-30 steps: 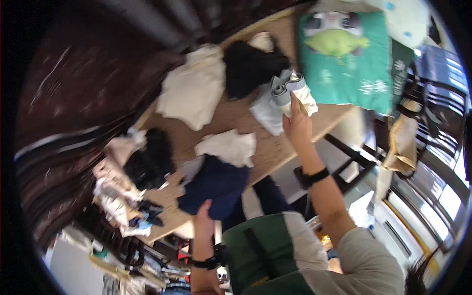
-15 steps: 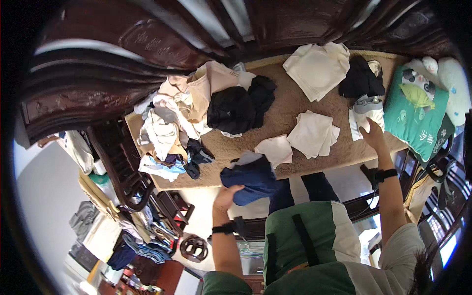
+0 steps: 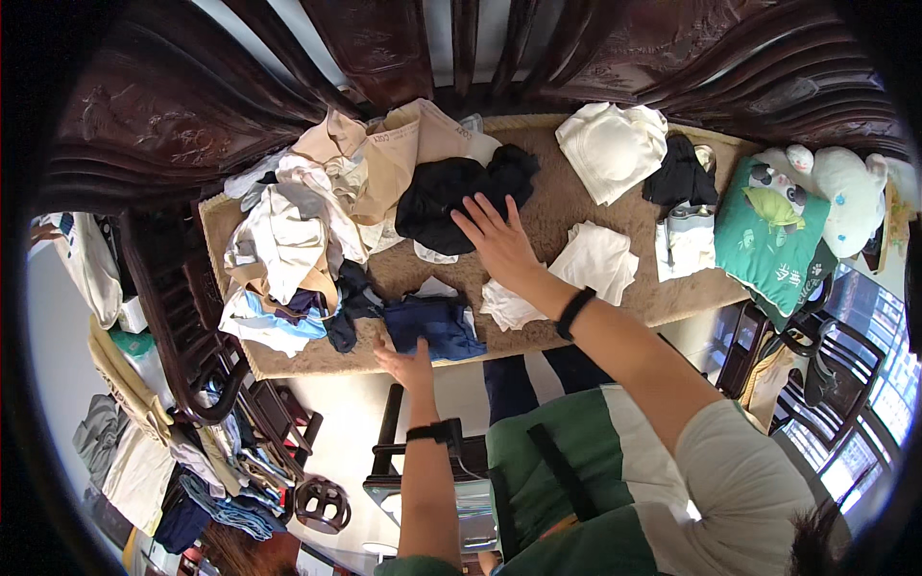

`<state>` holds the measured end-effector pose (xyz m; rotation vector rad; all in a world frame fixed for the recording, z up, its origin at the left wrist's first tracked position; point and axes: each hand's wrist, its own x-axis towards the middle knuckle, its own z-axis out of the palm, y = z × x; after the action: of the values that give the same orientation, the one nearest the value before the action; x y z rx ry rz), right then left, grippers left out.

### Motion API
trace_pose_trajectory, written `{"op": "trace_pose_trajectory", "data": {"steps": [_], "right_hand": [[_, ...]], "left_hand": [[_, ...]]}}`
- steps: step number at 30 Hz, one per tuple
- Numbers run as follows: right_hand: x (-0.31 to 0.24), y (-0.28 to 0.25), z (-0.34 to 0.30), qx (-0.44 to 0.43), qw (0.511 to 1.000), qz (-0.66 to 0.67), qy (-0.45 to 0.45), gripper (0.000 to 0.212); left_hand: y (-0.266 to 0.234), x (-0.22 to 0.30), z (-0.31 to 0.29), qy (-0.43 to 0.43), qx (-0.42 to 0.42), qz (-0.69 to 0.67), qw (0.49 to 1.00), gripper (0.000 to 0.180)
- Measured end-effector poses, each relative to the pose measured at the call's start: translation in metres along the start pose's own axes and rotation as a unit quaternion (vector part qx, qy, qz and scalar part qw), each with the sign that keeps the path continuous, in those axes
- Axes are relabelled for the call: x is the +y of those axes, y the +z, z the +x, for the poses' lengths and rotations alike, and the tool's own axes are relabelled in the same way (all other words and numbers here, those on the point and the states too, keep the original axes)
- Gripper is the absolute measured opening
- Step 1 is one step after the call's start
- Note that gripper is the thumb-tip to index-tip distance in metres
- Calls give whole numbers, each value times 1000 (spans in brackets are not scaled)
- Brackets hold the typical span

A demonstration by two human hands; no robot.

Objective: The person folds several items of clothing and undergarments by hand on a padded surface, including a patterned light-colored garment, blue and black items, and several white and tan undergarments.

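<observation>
My right hand (image 3: 499,240) reaches in from the right with fingers spread over the right side of a crumpled black garment (image 3: 444,204); whether it touches the cloth I cannot tell. Beside the front edge of the padded bench, my left hand (image 3: 407,365) is open, its fingertips at the near edge of a folded navy garment (image 3: 437,328) lying there. Left of the black garment spreads a heap of loose beige and white clothes (image 3: 293,230). Folded white cloths (image 3: 594,261) lie right of my right wrist.
Farther right on the brown plush bench cover (image 3: 538,206) are a white bra (image 3: 615,149), a folded black garment (image 3: 680,173) and a grey-and-white folded piece (image 3: 684,245). A green cushion (image 3: 771,230) and white plush toy (image 3: 850,202) sit at the right end. Clothes (image 3: 221,470) are piled lower left.
The navy garment, held in my left hand before, now lies on the bench's front edge, and that hand has opened. My right hand has moved left from the grey-and-white piece to the black garment.
</observation>
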<state>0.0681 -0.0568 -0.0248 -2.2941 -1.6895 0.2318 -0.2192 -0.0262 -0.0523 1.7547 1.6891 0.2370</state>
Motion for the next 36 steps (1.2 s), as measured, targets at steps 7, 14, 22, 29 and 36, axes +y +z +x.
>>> {"op": "trace_pose_trajectory", "data": {"steps": [7, 14, 22, 29, 36], "right_hand": [[27, -24, 2, -21, 984, 143, 107, 29], [22, -175, -31, -113, 532, 698, 465, 48], [8, -320, -94, -133, 641, 714, 251, 51], [-11, -443, -143, -124, 637, 707, 281, 72], [-13, -522, -207, -53, 656, 650, 379, 73]], "left_hand": [[-20, 54, -16, 85, -26, -110, 990, 54], [-32, 230, -30, 204, -207, -263, 920, 61], [-74, 343, -77, 332, -336, -297, 830, 58], [-79, 381, -99, 323, -428, -217, 816, 28], [-138, 454, -133, -117, -599, -367, 702, 35]]}}
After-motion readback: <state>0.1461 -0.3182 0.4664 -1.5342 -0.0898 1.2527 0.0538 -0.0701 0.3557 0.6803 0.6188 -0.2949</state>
